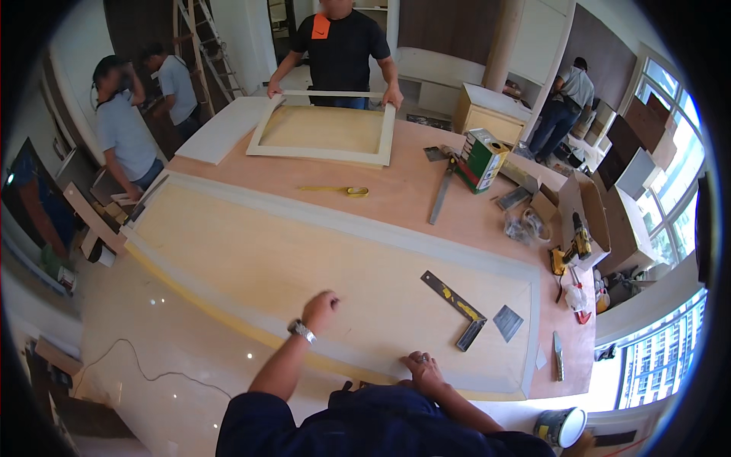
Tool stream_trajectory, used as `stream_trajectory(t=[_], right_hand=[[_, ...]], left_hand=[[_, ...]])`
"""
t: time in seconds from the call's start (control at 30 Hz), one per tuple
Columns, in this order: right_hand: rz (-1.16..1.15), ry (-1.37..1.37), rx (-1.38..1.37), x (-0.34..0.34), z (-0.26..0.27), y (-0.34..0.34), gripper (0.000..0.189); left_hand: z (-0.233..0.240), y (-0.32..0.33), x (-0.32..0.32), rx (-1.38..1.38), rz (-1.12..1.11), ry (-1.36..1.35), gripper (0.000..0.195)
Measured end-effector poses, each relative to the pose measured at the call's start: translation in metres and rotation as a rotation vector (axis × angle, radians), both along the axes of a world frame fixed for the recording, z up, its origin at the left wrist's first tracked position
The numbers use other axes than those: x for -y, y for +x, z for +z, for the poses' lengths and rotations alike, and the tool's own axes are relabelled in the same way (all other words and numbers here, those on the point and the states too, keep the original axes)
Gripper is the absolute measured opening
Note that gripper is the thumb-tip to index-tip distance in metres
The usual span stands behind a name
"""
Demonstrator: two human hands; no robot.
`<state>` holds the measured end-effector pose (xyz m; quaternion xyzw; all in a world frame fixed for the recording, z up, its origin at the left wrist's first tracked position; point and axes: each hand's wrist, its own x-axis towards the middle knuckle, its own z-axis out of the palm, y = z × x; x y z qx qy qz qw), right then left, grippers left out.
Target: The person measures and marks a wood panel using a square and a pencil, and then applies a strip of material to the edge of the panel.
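A long panel (274, 245) with a pale yellow face and a light grey border lies on the workbench before me. My left hand (321, 311), a metal watch (301, 330) at its wrist, has curled fingers over the panel's near half. A small dark spot shows at its fingertips; whether it is a held thing is unclear. On the panel's near border rests my right hand (424, 368), its fingers bent and partly hidden. To the right, a try square (457, 303) and a dark scraper plate (507, 324) lie flat on the panel.
Across the workbench (411, 188), a person (348, 51) holds a rectangular frame (320, 151). A tape measure (357, 192), handsaw (441, 194), metal can (480, 160), cordless drill (579, 240) and utility knife (558, 354) lie around. Other people stand farther off; a cable (148, 377) crosses the floor.
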<state>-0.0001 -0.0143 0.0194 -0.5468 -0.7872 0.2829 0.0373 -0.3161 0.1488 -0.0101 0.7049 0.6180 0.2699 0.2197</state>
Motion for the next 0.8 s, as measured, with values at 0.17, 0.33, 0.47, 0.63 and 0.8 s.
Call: stream_trajectory(t=[0.17, 0.33, 0.47, 0.63, 0.8], right_hand=[[-0.033, 0.008, -0.006, -0.003, 0.000, -0.002, 0.062], [-0.028, -0.037, 0.006, -0.010, -0.006, -0.003, 0.054], [-0.007, -0.035, -0.001, -0.010, -0.014, -0.002, 0.053], [-0.013, -0.059, -0.022, -0.013, -0.018, -0.001, 0.053], [-0.052, -0.047, -0.013, -0.013, -0.024, -0.006, 0.051]], left_hand=[[-0.006, 0.025, 0.114, 0.199, -0.063, -0.015, 0.014], [-0.004, 0.022, 0.178, 0.317, -0.016, -0.172, 0.017], [-0.005, 0.016, 0.194, 0.293, 0.013, -0.172, 0.021], [-0.006, 0.013, 0.195, 0.288, 0.051, -0.135, 0.022], [-0.002, 0.013, 0.198, 0.305, 0.064, -0.193, 0.019]])
